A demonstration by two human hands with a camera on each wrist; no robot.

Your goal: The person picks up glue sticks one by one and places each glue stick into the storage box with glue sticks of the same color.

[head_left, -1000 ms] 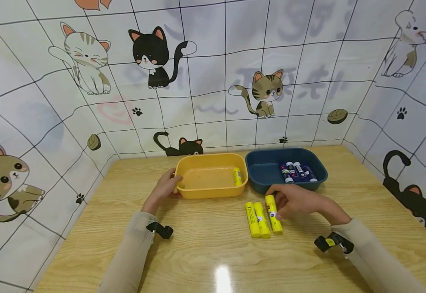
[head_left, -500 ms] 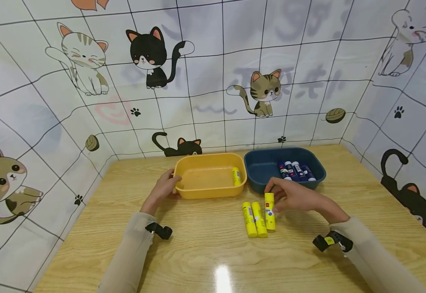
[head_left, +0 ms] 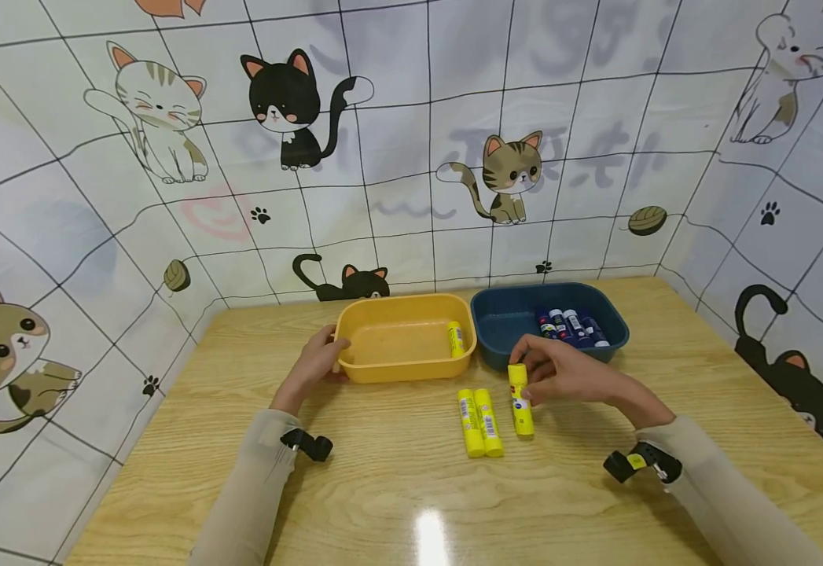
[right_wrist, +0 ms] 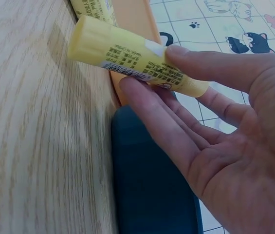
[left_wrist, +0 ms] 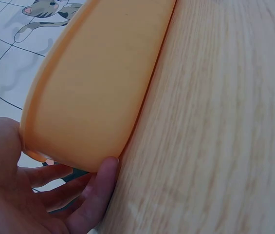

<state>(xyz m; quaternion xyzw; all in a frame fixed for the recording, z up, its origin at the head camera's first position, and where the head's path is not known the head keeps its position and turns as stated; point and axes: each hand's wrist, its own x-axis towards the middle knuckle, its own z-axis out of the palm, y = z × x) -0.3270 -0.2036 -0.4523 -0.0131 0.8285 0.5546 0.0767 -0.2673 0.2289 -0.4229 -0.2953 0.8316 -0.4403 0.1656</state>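
Note:
My right hand [head_left: 570, 376] pinches a yellow glue stick [head_left: 520, 409] between thumb and fingers, in front of the blue bin [head_left: 506, 334]. In the right wrist view this glue stick [right_wrist: 127, 56] slants just off the table, its far end free. Two more yellow glue sticks [head_left: 471, 424] lie side by side on the table, left of the held one. My left hand [head_left: 315, 363] holds the left end of the yellow bin [head_left: 404, 373], thumb over the rim. In the left wrist view, fingers [left_wrist: 105, 178] touch the bin's outer wall. Another yellow glue stick [head_left: 457, 339] lies inside the yellow bin, at its right end.
Several dark blue tubes with white ends [head_left: 558, 324] lie in the right part of the blue bin. The two bins stand side by side at the back of the wooden table [head_left: 354, 479]. A cat-patterned sheet [head_left: 397, 181] encloses the back and sides.
The held glue stick has risen from the table and moved slightly toward the bins with my right hand. The other two glue sticks have shifted left and turned over somewhat. My left hand stays put.

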